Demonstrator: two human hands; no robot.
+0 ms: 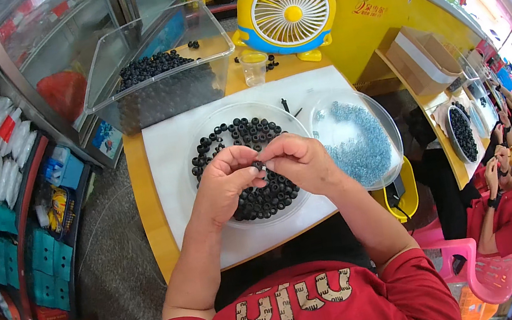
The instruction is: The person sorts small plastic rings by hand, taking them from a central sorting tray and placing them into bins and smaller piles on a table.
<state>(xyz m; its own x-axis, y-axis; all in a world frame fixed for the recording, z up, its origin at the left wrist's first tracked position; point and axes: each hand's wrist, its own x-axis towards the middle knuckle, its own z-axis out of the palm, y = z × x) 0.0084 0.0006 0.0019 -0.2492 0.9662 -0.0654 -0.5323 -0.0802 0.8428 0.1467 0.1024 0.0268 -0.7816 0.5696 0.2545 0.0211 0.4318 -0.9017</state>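
Note:
My left hand (227, 177) and my right hand (299, 161) meet over a clear round dish (202, 131) of black beads (246, 135). Together they pinch one small black bead (259, 166) between thumbs and fingertips. The dish rests on a white sheet (166, 153) on a yellow table (143, 203). To the right stands a second clear dish (391, 133) holding pale blue beads (359, 144).
A clear plastic bin (155, 62) of black beads sits at the back, a small clear cup (254, 67) and a yellow desk fan (286, 9) beside it. Another person in red sits at right (508, 208) at a neighbouring table. Shelving with packets stands at left (23, 195).

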